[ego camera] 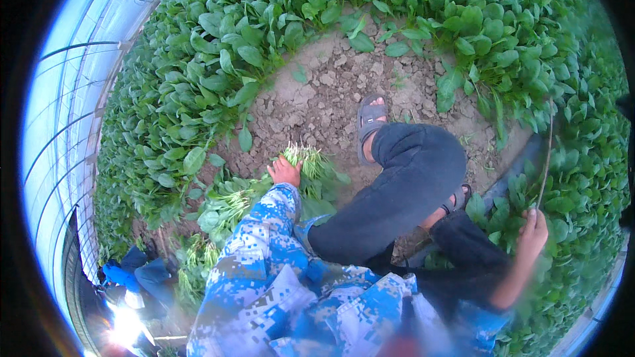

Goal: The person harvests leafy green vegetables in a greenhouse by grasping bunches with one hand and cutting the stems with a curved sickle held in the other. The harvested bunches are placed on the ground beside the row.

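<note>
My left hand (285,171) lies palm down at the edge of a bunch of cut leafy greens (312,162), its thumb against the pale stem ends. The fingers look spread, and what lies under the palm is hidden. More cut greens (235,206) lie in a pile beside my left sleeve. At the right, my right hand (533,230) grips the near end of a thin stick-like rod (547,153). The rod points away from me, its far tip among the standing leaves.
Dense spinach-like plants (238,39) curve around a patch of cloddy bare soil (322,94). My sandalled foot (372,119) rests on that soil. A dark strip, perhaps a hose (513,168), runs at the right. Greenhouse film (74,84) on hoops stands left. Another person (139,275) is at lower left.
</note>
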`<state>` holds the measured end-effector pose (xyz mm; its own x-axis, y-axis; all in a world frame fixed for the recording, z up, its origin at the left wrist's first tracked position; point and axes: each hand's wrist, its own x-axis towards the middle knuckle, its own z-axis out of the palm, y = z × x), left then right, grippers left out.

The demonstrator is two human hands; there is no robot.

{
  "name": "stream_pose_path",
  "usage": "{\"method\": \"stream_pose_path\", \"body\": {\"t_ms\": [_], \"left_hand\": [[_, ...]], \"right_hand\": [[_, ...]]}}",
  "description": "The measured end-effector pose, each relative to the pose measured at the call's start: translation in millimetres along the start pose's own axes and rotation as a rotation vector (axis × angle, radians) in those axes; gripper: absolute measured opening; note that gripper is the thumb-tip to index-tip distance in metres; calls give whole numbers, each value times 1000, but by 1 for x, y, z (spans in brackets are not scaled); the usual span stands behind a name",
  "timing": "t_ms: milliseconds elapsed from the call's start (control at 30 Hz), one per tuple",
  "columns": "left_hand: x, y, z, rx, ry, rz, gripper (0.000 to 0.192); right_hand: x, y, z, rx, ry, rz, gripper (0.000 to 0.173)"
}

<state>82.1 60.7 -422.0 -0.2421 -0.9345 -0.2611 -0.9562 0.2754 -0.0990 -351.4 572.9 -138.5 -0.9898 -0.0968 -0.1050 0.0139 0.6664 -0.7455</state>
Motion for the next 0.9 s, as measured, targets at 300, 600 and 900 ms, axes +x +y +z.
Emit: {"method": "stream_pose_path", "body": {"t_ms": [300,600,900], "left_hand": [[-25,4,-57,-5,-18,-47,102],[-25,-19,-70,-119,13,57,61],[-19,-27,-54,-164,96,-33,48]], "right_hand": [[0,6,-11,79,-23,57,31],[-1,15,-15,136,-24,28,33],[-2,10,-16,107,2,20,32]]}}
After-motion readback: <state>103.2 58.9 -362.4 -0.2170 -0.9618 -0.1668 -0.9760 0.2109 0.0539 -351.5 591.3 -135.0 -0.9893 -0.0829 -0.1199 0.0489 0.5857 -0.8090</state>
